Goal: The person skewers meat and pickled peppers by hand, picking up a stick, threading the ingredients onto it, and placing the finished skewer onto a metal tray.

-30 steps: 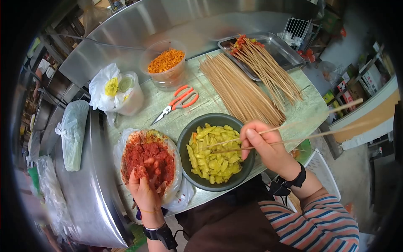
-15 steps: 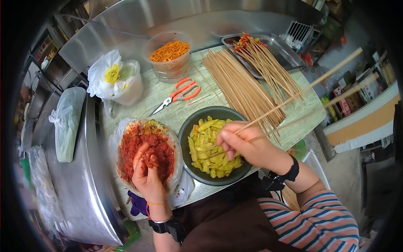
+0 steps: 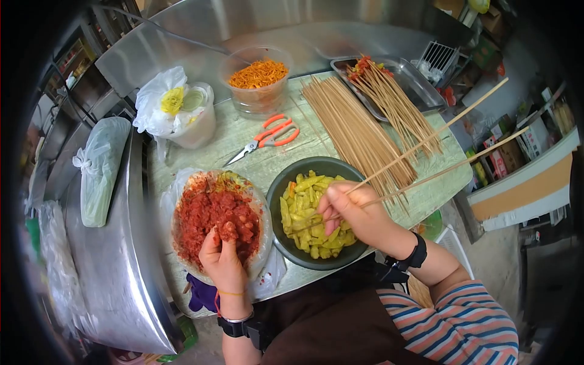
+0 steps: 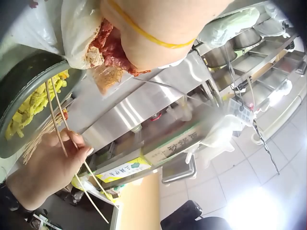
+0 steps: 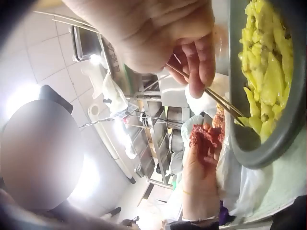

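Observation:
My right hand [image 3: 359, 212] grips two long bamboo skewers [image 3: 455, 123] like chopsticks. Their lower ends reach into yellow-green pickled peppers [image 3: 304, 198] heaped in a dark grey bowl [image 3: 277, 234]. On the left, my left hand [image 3: 226, 267] is over a plastic-lined bowl [image 3: 263, 248] of red chopped chili [image 3: 204, 213]. Its fingers are curled, smeared red, and pinch a clump of chili [image 5: 204, 134], seen in the right wrist view.
Orange-handled scissors [image 3: 267, 141] lie behind the bowls. A tub of orange shreds [image 3: 258, 100] and a white bag-lined tub [image 3: 194, 131] stand farther back. Loose skewers [image 3: 353, 128] lie near a metal tray [image 3: 420, 85] holding filled skewers [image 3: 395, 100].
My left hand first moved further in over the red chili, then drew back slightly towards me. My right hand shifted left over the peppers, and the skewers now stand at a steeper slant.

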